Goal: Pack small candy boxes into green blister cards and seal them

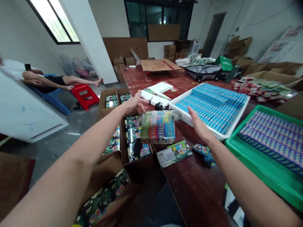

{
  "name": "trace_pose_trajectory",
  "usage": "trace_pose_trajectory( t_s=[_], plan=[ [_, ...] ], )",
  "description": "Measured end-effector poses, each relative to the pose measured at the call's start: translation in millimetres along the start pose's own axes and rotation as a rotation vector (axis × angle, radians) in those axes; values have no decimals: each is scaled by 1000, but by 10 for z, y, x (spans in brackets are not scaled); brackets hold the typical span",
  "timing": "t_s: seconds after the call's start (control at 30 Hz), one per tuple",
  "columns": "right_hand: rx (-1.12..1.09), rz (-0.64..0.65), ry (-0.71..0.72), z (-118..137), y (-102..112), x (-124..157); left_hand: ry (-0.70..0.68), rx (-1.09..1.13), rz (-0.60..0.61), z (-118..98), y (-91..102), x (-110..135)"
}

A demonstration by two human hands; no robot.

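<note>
Wrapped pack [159, 130] at edge of red table [187, 186]

The right hand [200, 126] is open, apart from the blurred pack; the left hand [134, 102], loosely open, is just above it, contact unclear. Beyond is a white tray [186, 118] of blue boxes [213, 102].

Light is pouring through the overexposed window [56, 20] at far left, while the room is lying dim. The floor [77, 137] is catching pale glare, motion is smearing the pack [157, 130], and wide-angle distortion is stretching the near forearms [71, 170].
</note>
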State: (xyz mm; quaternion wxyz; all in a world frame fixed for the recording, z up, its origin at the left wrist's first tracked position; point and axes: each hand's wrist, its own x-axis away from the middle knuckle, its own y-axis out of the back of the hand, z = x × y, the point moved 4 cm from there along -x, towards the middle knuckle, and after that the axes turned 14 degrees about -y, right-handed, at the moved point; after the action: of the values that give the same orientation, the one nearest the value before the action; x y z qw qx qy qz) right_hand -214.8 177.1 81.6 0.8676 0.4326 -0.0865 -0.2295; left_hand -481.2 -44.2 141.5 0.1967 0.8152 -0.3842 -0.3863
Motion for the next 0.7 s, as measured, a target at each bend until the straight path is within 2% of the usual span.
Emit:
trace_pose_trajectory(
  t_s=[0.03, 0.1, 0.2, 0.27, 0.33, 0.47, 0.6, 0.7],
  plan=[
    [-15, -37, 12, -38, 84, 78, 1, -25, 78, -51, -104, 171],
    [26, -32, 143, -25, 82, 238, -44, -128, 271, -168, -349, 562],
    [298, 62, 397, 122, -240, 371, -226, -378, 527, -348, -657, 1016],
    [463, 88, 448, 203, -472, 331, -285, -468, 610, -406, -760, 1129],
    [513, 81, 458, 255, -601, 241, -297, -502, 612, -425, -782, 1122],
    [510, 44, 506, 237, -644, 155, -271, -571, 544, -415, -797, 1108],
    [515, 5, 537, 110, -719, 227, -224, -596, 450, -392, -950, 1268],
    [499, 9, 514, 9, -805, 274, -198, -516, 446, -400, -1056, 1391]
  ],
)
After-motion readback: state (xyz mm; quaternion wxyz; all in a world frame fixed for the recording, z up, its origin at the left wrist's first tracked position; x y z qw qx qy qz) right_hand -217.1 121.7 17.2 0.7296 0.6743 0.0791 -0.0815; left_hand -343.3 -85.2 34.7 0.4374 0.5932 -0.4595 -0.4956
